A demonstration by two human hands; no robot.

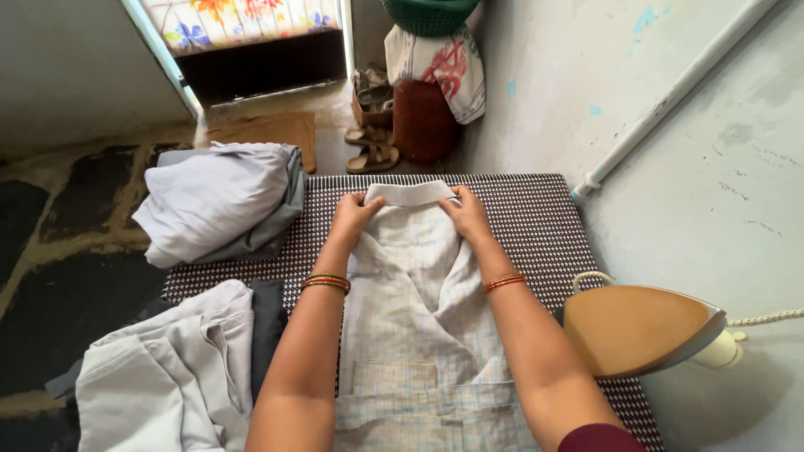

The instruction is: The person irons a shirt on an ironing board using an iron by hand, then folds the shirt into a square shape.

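Both hands — left hand [353,212], right hand [466,213] — are pinching the checked shirt [419,335] at its collar [410,193]; fingers closed on fabric. It is lying flat on the ironing pad [536,218], folding barely begun.

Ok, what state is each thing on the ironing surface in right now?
Pale checked shirt: laid flat, collar away from the person.
White collar: pinched at both ends.
Left hand: fingers gripping the collar's left end.
Right hand: fingers gripping the collar's right end.
Iron with tan soleplate: tipped up, soleplate exposed, off the shirt.
Grey folded garments: piled, untouched.
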